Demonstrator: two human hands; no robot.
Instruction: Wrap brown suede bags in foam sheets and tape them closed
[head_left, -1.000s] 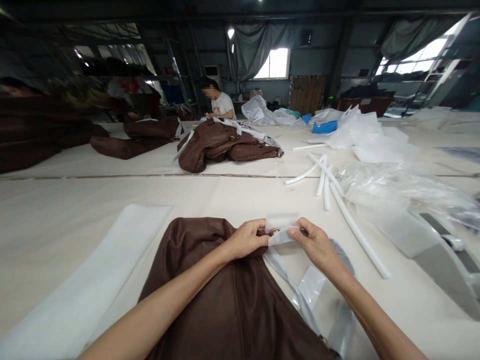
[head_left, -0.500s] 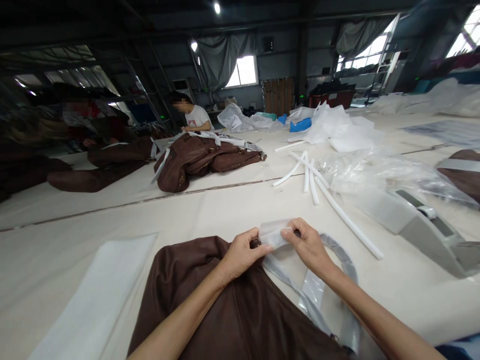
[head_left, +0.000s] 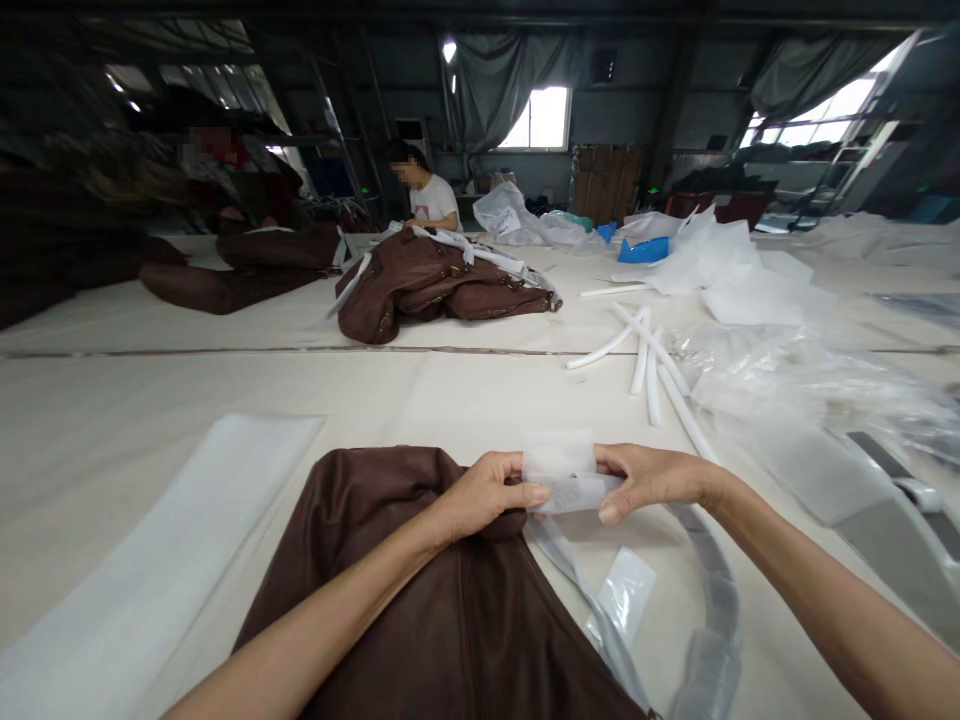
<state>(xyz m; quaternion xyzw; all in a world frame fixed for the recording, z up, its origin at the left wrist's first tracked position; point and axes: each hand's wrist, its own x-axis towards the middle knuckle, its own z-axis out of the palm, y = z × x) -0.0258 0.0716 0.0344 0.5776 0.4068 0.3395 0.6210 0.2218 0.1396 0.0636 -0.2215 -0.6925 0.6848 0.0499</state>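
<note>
A small white foam sheet (head_left: pixel 562 458) is folded over at the top of a brown leather bag (head_left: pixel 405 640) in front of me. My left hand (head_left: pixel 487 490) pinches the sheet's left end, its thumb lying across the front. At the other end is my right hand (head_left: pixel 645 480), fingers behind the sheet and thumb near its lower right corner. What the sheet covers is hidden. From the bag, a strap wrapped in cloudy plastic (head_left: pixel 712 600) curves round to the right. A small clear packet (head_left: pixel 624 595) lies inside that loop.
A long white foam sheet (head_left: pixel 157 570) lies left of the bag. Several white foam rods (head_left: pixel 652 345), crumpled plastic film (head_left: pixel 817 390) and a grey tape dispenser (head_left: pixel 885 520) lie to the right. Beyond the table seam rests another brown bag (head_left: pixel 435 290); two co-workers are behind.
My view has turned, shifting the background. My right hand has swung to the sheet's right end, its thumb moving from the front face to the lower edge. The sheet now shows a folded-over flap.
</note>
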